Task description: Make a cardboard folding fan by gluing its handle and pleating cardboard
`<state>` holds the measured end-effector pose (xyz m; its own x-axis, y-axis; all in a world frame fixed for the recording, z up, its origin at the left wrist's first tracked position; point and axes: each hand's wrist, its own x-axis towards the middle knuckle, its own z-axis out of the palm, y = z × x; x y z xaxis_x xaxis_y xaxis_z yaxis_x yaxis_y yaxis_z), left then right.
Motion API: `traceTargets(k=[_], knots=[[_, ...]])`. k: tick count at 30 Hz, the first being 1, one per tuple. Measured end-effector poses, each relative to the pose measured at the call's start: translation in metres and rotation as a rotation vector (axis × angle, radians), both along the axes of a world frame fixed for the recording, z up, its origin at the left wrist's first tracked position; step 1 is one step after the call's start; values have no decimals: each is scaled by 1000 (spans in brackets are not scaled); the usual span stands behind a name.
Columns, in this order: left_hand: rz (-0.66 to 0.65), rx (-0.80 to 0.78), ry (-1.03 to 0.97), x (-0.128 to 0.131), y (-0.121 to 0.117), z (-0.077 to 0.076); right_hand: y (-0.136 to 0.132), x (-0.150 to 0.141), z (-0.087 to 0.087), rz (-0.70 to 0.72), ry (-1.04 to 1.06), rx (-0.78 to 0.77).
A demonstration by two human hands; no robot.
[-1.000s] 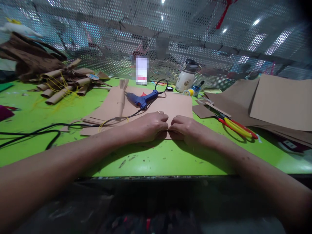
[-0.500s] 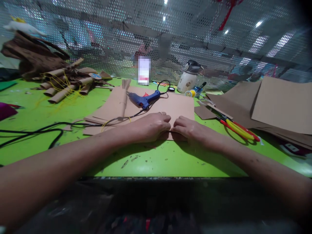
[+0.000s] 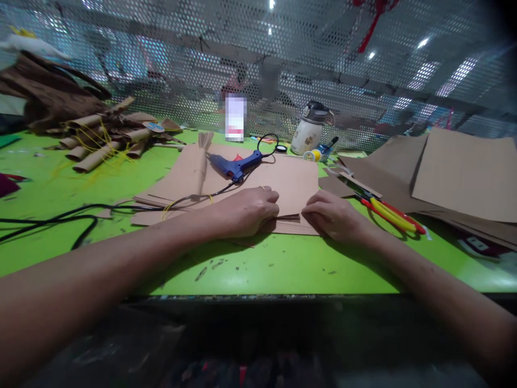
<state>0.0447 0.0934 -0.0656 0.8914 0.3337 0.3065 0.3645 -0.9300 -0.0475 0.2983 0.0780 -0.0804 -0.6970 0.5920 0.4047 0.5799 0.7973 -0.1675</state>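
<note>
My left hand (image 3: 254,213) is closed, its fingers curled down on the near edge of a sheet of brown kraft paper (image 3: 297,183). A narrow folded edge with several thin layers shows just right of those fingers. At the right end of that fold, my right hand (image 3: 337,216) pinches the paper between thumb and fingers. More brown sheets lie under it. Behind my left hand a blue glue gun (image 3: 236,166) rests on the paper, its black cord trailing left. A rolled paper bundle with a fringed top (image 3: 201,164) lies beside the glue gun.
Scissors with red and yellow handles (image 3: 390,214) lie right of my right hand, near large brown sheets (image 3: 464,172). At the back are a white bottle (image 3: 307,132), a yellow thread spool (image 3: 312,155) and a phone (image 3: 236,117). Paper rolls with yellow string (image 3: 97,145) lie left.
My right hand has slid right along the folded edge, away from my left hand, uncovering the layered fold between them. My left hand stays on the paper. The view has shifted slightly.
</note>
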Motion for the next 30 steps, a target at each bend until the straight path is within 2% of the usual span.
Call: traceTargets(k=[2, 4, 10, 14, 22, 30], knots=[[3, 14, 4, 0, -1, 0, -3, -1, 3, -23, 89, 20], [3, 47, 6, 1, -1, -2, -6, -8, 7, -21, 89, 46], [12, 118, 10, 2, -1, -8, 1, -38, 14, 53, -217, 24], [57, 140, -20, 5, -2, -10, 8, -45, 13, 89, -326, 58], [109, 166, -50, 11, -1, -15, 2, -43, 2, 54, -175, 31], [132, 182, 18, 14, -2, -13, 6, -43, 1, 80, -95, 23]])
